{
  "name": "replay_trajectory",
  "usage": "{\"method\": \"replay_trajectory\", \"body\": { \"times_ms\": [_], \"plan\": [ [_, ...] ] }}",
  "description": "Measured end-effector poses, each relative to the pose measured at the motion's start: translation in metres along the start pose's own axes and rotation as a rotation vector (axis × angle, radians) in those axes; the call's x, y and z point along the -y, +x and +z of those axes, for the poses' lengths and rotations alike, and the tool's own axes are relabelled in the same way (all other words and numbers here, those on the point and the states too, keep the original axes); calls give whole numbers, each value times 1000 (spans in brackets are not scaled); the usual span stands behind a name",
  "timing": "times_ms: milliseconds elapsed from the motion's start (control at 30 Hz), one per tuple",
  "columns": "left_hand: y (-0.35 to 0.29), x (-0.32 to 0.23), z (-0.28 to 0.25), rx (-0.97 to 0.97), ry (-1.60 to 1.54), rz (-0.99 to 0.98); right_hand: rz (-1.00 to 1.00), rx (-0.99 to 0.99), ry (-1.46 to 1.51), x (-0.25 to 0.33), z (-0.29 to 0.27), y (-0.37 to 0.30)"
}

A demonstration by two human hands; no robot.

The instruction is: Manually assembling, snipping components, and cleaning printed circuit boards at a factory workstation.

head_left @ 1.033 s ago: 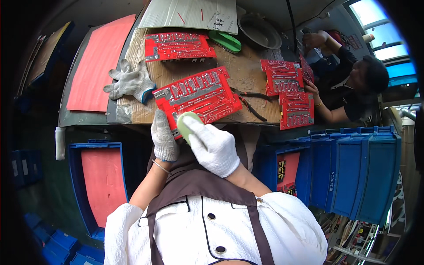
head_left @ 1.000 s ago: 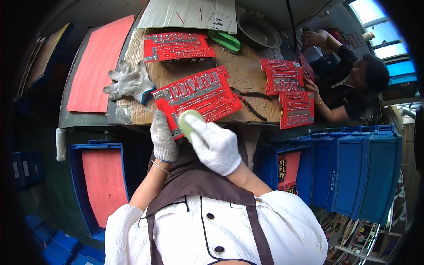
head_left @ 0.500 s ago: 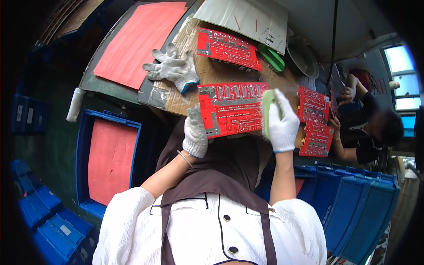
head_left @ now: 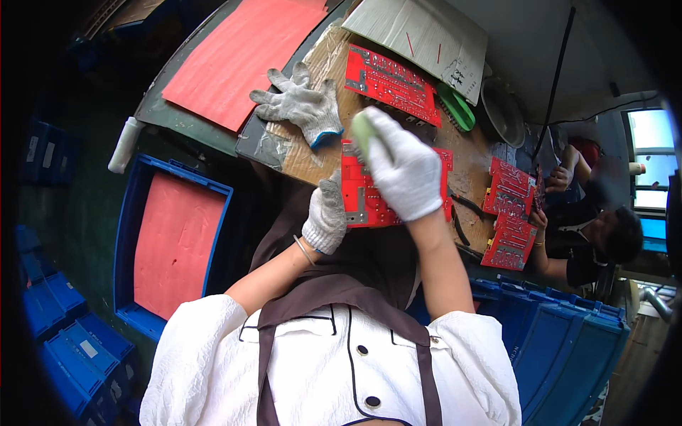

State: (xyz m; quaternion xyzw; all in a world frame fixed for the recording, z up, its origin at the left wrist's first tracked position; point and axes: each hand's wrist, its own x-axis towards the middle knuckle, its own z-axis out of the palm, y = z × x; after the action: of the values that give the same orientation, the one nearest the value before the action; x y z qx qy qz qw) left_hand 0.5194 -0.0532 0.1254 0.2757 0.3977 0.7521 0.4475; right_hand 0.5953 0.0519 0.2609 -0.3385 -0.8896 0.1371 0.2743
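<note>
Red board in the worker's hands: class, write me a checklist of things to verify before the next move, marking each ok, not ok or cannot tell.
1. Red board held at its left edge by the left hand: ok.
2. Green brush gripped in the right hand: ok.
3. Both hands gloved: ok.
4. Whole face of the board open to view: not ok, the right hand covers much of it.
5. Bristles touching the board: cannot tell, they are hidden.
6. Spare glove apart from both hands: ok.
</note>
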Motion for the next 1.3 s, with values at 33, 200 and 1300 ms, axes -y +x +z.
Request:
{"method": "replay_trajectory", "body": {
  "times_ms": [33, 200, 1300],
  "plan": [
    [-3, 1, -2, -1, 0, 2, 97, -32, 28, -16, -7, 4],
    [-9, 8, 4, -16, -129, -97, 2, 123, 72, 25, -2, -29],
    [13, -18, -3, 62, -49, -252, -4, 127, 35, -10, -53, -133]
  ]
}}
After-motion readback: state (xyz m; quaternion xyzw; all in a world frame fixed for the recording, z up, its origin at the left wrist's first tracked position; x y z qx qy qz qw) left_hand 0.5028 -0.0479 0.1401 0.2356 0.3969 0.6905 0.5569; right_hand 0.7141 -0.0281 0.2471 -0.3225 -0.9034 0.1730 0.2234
